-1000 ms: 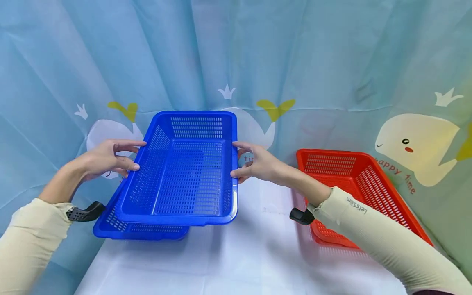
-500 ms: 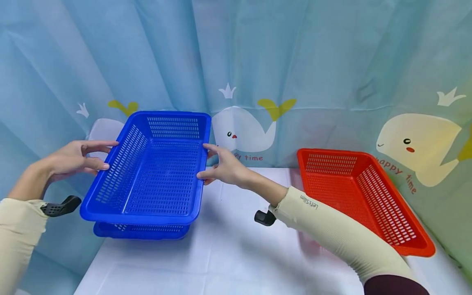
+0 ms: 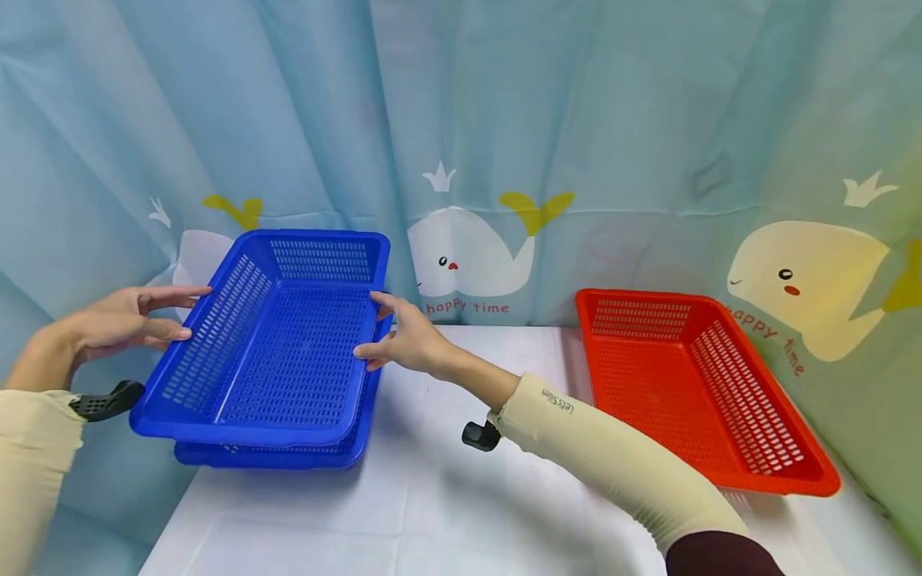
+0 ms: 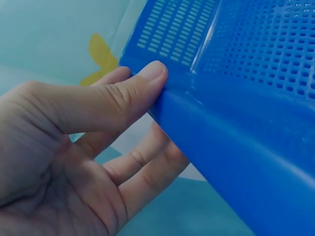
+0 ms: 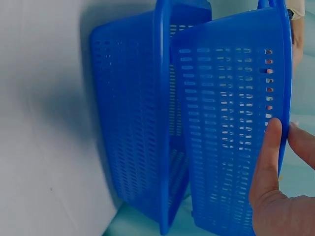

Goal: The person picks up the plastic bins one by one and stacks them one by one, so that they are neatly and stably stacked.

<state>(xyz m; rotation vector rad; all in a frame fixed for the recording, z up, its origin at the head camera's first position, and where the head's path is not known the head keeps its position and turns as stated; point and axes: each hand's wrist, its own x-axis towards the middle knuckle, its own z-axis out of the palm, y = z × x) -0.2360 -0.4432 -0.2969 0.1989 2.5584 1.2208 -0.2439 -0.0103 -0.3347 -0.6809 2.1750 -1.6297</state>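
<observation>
A blue slotted plastic basket (image 3: 295, 352) is held by its two side rims, just above a second blue basket (image 3: 266, 458). My left hand (image 3: 133, 320) pinches the left rim, thumb on top and fingers beneath, as the left wrist view shows with the thumb (image 4: 123, 93) on the rim. On the opposite rim my right hand (image 3: 410, 340) grips with thumb and fingers. In the right wrist view the held basket (image 5: 221, 123) sits partly inside the opening of the lower basket (image 5: 130, 118), slightly tilted against it. Most of the lower basket's inside is hidden.
A red slotted basket (image 3: 663, 384) stands on the right side of the white-covered table (image 3: 446, 512). Behind the table hangs a light blue curtain (image 3: 490, 104) with whale prints. The lower blue basket stands at the table's left edge.
Both hands have carried the upper blue basket leftward, then slightly down, over the lower blue one. The red basket, earlier partly covered by my right arm, now shows more fully.
</observation>
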